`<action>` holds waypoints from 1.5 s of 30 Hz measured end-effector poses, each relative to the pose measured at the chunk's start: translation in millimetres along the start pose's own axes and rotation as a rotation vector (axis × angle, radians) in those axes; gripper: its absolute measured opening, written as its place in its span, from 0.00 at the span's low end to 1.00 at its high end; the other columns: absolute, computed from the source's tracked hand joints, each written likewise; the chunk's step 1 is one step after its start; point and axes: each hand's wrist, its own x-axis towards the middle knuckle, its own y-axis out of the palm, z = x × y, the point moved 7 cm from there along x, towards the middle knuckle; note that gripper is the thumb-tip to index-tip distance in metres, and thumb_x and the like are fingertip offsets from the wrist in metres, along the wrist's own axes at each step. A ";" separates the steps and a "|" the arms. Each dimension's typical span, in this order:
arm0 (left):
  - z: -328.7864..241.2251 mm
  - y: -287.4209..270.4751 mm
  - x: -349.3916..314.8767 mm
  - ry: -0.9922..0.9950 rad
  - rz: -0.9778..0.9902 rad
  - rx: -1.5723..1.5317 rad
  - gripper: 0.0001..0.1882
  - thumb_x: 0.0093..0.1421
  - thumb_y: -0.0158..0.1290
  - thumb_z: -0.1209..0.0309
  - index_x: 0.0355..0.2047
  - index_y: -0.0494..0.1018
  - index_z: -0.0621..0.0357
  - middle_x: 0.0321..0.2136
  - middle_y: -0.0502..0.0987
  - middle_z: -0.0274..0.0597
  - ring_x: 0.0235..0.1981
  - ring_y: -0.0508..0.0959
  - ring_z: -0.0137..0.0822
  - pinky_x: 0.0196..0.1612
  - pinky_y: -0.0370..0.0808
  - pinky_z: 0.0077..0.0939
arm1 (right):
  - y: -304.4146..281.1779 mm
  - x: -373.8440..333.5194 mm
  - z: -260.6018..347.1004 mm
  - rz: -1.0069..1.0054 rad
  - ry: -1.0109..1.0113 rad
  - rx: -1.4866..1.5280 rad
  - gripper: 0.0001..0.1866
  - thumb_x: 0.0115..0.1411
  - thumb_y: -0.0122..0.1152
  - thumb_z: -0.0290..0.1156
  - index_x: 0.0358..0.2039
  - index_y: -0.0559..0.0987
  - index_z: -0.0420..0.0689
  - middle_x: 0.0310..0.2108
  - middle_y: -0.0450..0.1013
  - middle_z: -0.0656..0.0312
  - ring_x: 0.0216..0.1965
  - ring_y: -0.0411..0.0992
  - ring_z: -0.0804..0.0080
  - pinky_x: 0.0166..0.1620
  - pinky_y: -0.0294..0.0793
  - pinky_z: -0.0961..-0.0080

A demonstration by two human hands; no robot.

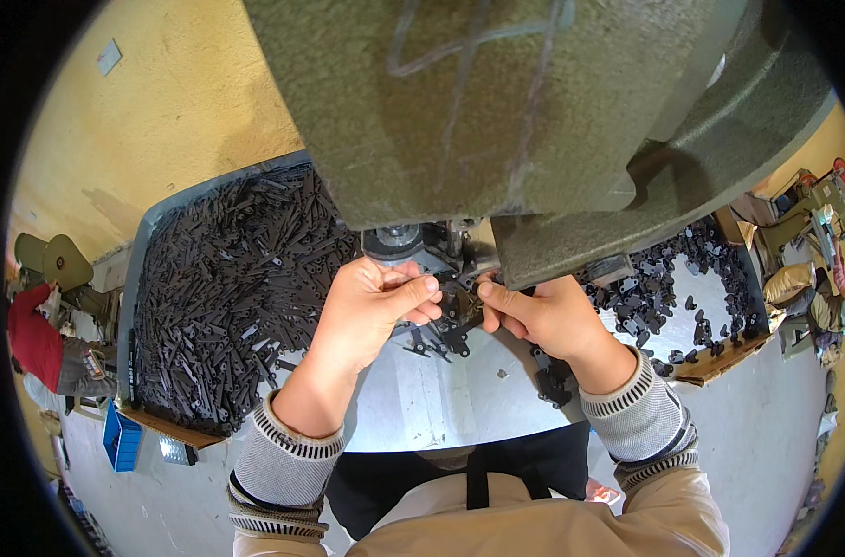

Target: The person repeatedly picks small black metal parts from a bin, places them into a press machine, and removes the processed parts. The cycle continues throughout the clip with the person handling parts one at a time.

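My left hand [376,302] is closed in a pinch, thumb against fingers, just below the head of a machine [413,243]. Whatever it may hold is too small to make out. Across from it, my right hand [548,320] has its thumb and forefinger pressed together beside the same spot, with something small and dark at their tips that I cannot make out. Between and below the hands, several thin dark metal pieces [457,342] lie on the pale metal tabletop [413,399]. The machine's work point is partly hidden by the fingers.
A large tray [144,251] heaped with long dark metal strips [246,278] stands left. At right, small dark plates [645,297] lie within a cardboard edge [724,360]. The machine's green housing [496,121] overhangs my hands. A blue crate [122,436] and other people are farther off.
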 end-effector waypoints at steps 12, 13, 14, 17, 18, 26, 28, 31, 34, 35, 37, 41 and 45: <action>5.7 -7.1 4.0 -0.143 0.080 0.190 0.07 0.58 0.57 0.74 0.33 0.74 0.67 0.22 0.78 0.41 0.18 0.75 0.25 0.22 0.72 0.15 | 9.6 13.3 -7.6 -0.015 0.018 -0.379 0.13 0.60 0.60 0.38 0.35 0.78 0.39 0.21 0.77 0.59 0.22 0.76 0.71 0.32 0.73 0.75; 5.9 -8.7 3.3 -0.148 0.073 0.185 0.06 0.58 0.56 0.74 0.33 0.74 0.66 0.22 0.78 0.41 0.18 0.75 0.25 0.22 0.71 0.15 | 12.0 12.1 -7.1 0.011 0.014 -0.390 0.13 0.60 0.60 0.37 0.36 0.78 0.39 0.21 0.77 0.58 0.23 0.77 0.70 0.32 0.74 0.74; 6.8 -9.8 3.6 -0.162 0.069 0.200 0.05 0.58 0.56 0.75 0.32 0.73 0.64 0.22 0.78 0.41 0.18 0.75 0.25 0.22 0.71 0.15 | 10.8 9.3 -3.2 -0.029 -0.023 -0.349 0.10 0.60 0.60 0.35 0.35 0.79 0.41 0.19 0.76 0.58 0.21 0.76 0.70 0.30 0.74 0.74; 7.8 -9.3 4.9 -0.160 0.084 0.201 0.04 0.58 0.56 0.75 0.32 0.73 0.63 0.21 0.77 0.40 0.17 0.74 0.24 0.21 0.69 0.14 | -0.1 -0.7 12.0 -0.097 -0.120 -0.432 0.09 0.60 0.59 0.34 0.35 0.79 0.41 0.17 0.76 0.58 0.20 0.76 0.69 0.28 0.73 0.74; 7.9 -9.5 5.0 -0.157 0.087 0.208 0.04 0.58 0.56 0.75 0.32 0.74 0.64 0.21 0.77 0.40 0.18 0.74 0.25 0.22 0.69 0.15 | -4.6 -7.5 16.4 -0.099 -0.137 -0.461 0.09 0.60 0.59 0.34 0.35 0.79 0.42 0.16 0.75 0.58 0.20 0.75 0.70 0.26 0.72 0.74; 8.8 -10.6 6.4 -0.154 0.096 0.209 0.04 0.58 0.56 0.76 0.32 0.75 0.65 0.22 0.78 0.41 0.20 0.75 0.26 0.23 0.70 0.16 | -29.0 -112.1 8.6 -0.191 -0.048 -0.658 0.11 0.53 0.69 0.27 0.36 0.79 0.40 0.28 0.77 0.58 0.27 0.75 0.70 0.34 0.74 0.77; 8.3 -10.2 6.4 -0.149 0.099 0.197 0.04 0.57 0.56 0.76 0.32 0.75 0.64 0.23 0.78 0.42 0.20 0.75 0.26 0.24 0.71 0.17 | -23.6 -126.2 -2.7 -0.168 -0.032 -0.718 0.15 0.53 0.69 0.30 0.41 0.76 0.42 0.30 0.78 0.55 0.28 0.77 0.62 0.33 0.75 0.73; 8.3 -12.2 5.4 -0.156 0.077 0.225 0.04 0.58 0.56 0.76 0.32 0.75 0.65 0.23 0.78 0.42 0.20 0.75 0.26 0.24 0.71 0.18 | -15.9 -119.2 -7.7 -0.162 -0.173 -0.781 0.17 0.54 0.68 0.31 0.43 0.74 0.44 0.31 0.77 0.53 0.29 0.77 0.55 0.32 0.75 0.69; 5.8 -13.1 5.4 -0.143 0.089 0.134 0.05 0.59 0.57 0.75 0.33 0.74 0.64 0.23 0.78 0.42 0.20 0.75 0.26 0.24 0.71 0.18 | -15.5 -92.2 -9.4 -0.189 -0.230 -0.798 0.14 0.54 0.67 0.29 0.39 0.73 0.42 0.29 0.76 0.51 0.29 0.76 0.51 0.31 0.74 0.65; 4.1 -14.2 5.3 -0.127 0.084 0.076 0.05 0.60 0.57 0.74 0.34 0.74 0.64 0.23 0.78 0.41 0.20 0.75 0.26 0.24 0.70 0.18 | -15.0 -82.7 -10.7 -0.176 -0.207 -0.822 0.14 0.53 0.67 0.28 0.38 0.74 0.42 0.29 0.76 0.52 0.30 0.76 0.53 0.32 0.74 0.67; 4.2 -11.7 5.2 -0.110 0.128 0.095 0.06 0.61 0.56 0.73 0.35 0.74 0.64 0.23 0.77 0.39 0.20 0.73 0.25 0.24 0.70 0.17 | -12.3 -69.8 -8.6 -0.151 -0.213 -0.853 0.13 0.53 0.67 0.28 0.38 0.75 0.41 0.30 0.76 0.54 0.31 0.77 0.57 0.34 0.75 0.70; 1.9 -12.9 4.6 -0.065 0.137 0.133 0.07 0.62 0.56 0.71 0.35 0.74 0.63 0.23 0.77 0.38 0.20 0.73 0.24 0.24 0.70 0.17 | -13.1 -68.6 4.0 -0.130 -0.260 -0.822 0.11 0.54 0.65 0.27 0.37 0.74 0.41 0.27 0.75 0.51 0.28 0.75 0.52 0.31 0.74 0.65; -2.3 -13.2 2.0 -0.022 0.110 0.051 0.08 0.62 0.56 0.71 0.34 0.71 0.62 0.24 0.76 0.40 0.20 0.73 0.24 0.23 0.69 0.15 | -32.9 -81.4 5.0 -0.212 -0.115 -0.597 0.08 0.56 0.64 0.27 0.36 0.76 0.41 0.26 0.75 0.53 0.26 0.75 0.61 0.31 0.73 0.72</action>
